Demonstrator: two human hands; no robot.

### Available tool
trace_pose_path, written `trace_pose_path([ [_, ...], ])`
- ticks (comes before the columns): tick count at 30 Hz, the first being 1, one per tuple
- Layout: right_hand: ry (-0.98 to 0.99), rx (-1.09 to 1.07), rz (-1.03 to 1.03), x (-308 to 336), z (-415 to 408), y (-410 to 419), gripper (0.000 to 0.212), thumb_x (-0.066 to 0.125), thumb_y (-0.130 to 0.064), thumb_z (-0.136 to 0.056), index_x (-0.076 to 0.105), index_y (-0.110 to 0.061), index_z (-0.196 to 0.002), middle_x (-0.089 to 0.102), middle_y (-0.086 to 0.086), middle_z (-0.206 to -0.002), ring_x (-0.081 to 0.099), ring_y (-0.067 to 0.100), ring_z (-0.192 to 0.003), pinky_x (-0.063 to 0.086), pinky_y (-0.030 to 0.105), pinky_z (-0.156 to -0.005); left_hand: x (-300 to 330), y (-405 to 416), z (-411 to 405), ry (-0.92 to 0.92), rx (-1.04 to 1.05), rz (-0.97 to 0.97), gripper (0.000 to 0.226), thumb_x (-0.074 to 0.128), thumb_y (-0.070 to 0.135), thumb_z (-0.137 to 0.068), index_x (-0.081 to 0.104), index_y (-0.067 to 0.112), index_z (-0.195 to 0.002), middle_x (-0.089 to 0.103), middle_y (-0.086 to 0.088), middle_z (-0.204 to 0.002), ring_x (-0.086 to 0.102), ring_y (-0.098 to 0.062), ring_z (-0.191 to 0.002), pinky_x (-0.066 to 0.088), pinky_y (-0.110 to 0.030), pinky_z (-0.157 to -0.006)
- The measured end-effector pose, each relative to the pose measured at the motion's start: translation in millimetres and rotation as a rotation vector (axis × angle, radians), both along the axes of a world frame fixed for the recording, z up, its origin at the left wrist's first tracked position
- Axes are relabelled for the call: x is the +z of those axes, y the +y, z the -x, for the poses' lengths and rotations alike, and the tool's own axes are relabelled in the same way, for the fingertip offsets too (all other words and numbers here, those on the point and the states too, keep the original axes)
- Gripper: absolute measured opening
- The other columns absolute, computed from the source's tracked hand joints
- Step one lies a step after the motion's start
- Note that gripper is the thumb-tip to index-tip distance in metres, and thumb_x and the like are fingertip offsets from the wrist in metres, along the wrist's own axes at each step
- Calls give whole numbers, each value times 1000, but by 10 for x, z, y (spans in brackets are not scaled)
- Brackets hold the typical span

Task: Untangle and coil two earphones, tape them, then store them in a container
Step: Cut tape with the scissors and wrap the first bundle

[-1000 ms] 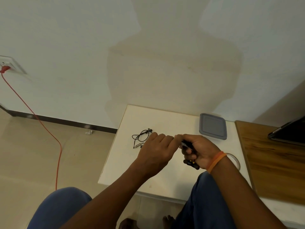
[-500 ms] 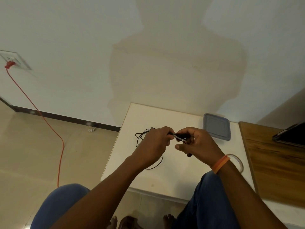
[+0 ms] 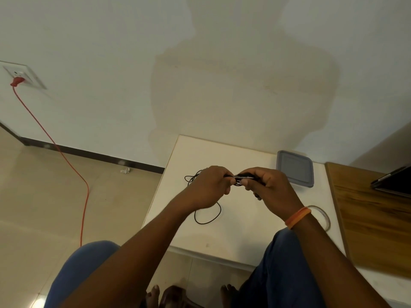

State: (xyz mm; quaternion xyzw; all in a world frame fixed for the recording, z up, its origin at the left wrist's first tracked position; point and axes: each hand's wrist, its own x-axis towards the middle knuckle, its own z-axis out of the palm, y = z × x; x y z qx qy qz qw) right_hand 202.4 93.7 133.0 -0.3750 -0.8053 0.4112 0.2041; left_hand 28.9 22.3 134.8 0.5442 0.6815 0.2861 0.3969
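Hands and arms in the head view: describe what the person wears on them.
Both the left hand and the right hand are bare, with no gloves or rings visible. Both forearms are bare too; no sleeves reach into view. The right wrist carries a thin orange wristband. The left wrist shows no band or watch. Blue trousers cover the knees below the arms.

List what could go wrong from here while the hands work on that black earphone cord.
1. A loop of the earphone cord hangs below the left hand; it may snag or knot again as the right hand winds.
2. The second earphone lies right behind the left hand and could get dragged in.
3. The tape roll sits under the right wrist, so reaching for it means letting go and may loosen the coil.
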Motion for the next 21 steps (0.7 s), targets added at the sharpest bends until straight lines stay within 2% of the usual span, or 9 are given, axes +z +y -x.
trace_pose_path([
  [3, 14, 25, 68, 22, 6, -2, 16, 58, -12, -95, 71, -15, -104, 63, -9, -72, 54, -1, -57, 43, 12, -53, 66, -21, 89, -200, -11, 88, 26, 49, 24, -101, 67, 5, -98, 58, 5, -66, 43, -12, -55, 37, -24, -55],
  [7, 54, -9, 107, 36, 46, -8, 20, 61, -14, -94, 66, -21, -112, 67, -5, -81, 58, -2, -62, 46, 14, -56, 88, -30, 134, -297, 8, 112, 26, 48, 23, -102, 66, 4, -98, 55, 4, -63, 40, -9, -48, 33, -22, -51],
  [9, 90, -36, 121, 34, 29, -10, 40, 71, -18, -87, 59, -24, -125, 70, -2, -94, 61, 4, -66, 51, 17, -61, 77, -32, 118, -333, 42, 107, 28, 46, 20, -103, 64, -1, -99, 53, 3, -63, 39, -11, -51, 34, -24, -52],
  [11, 71, -16, 98, 16, 8, -28, 66, 80, -22, -78, 50, -27, -136, 69, -4, -101, 56, 11, -65, 54, 20, -65, 62, -39, 91, -358, 63, 93, 29, 45, 19, -103, 63, -3, -99, 53, 3, -62, 39, -11, -52, 35, -25, -52],
  [12, 54, -3, 64, 4, 14, -42, 69, 82, -22, -76, 48, -28, -137, 69, -5, -103, 53, 10, -64, 54, 20, -66, 55, -41, 80, -365, 68, 84, 29, 45, 19, -103, 63, -4, -98, 53, 4, -61, 39, -11, -52, 35, -25, -52],
  [14, 70, -21, 30, -10, 47, -48, 59, 80, -17, -78, 54, -25, -131, 70, -3, -107, 61, -1, -74, 54, 18, -74, 40, -32, 71, -372, 76, 75, 29, 46, 19, -103, 64, -4, -99, 54, 5, -60, 40, -11, -51, 36, -25, -52],
  [16, 125, -59, 83, 1, 57, -26, 49, 78, -15, -79, 59, -23, -124, 73, -3, -103, 67, 1, -88, 55, 17, -78, 35, -11, 60, -333, 78, 58, 27, 46, 19, -102, 66, 1, -100, 56, 7, -60, 41, -9, -50, 36, -24, -53],
  [18, 141, -78, 158, 14, 43, 0, 48, 78, -15, -79, 58, -27, -121, 75, -6, -90, 69, 3, -79, 53, 13, -67, 30, 0, 45, -177, 56, -3, 24, 46, 19, -102, 68, 8, -99, 60, 10, -63, 45, -3, -51, 36, -23, -57],
  [21, 132, -111, 309, 10, 19, 30, 50, 81, -15, -77, 57, -28, -119, 76, -1, -81, 60, 14, -58, 49, 19, -54, 7, -16, 6, 19, 31, -110, 21, 46, 20, -102, 66, 17, -99, 63, 9, -68, 53, -5, -63, 39, -22, -61],
])
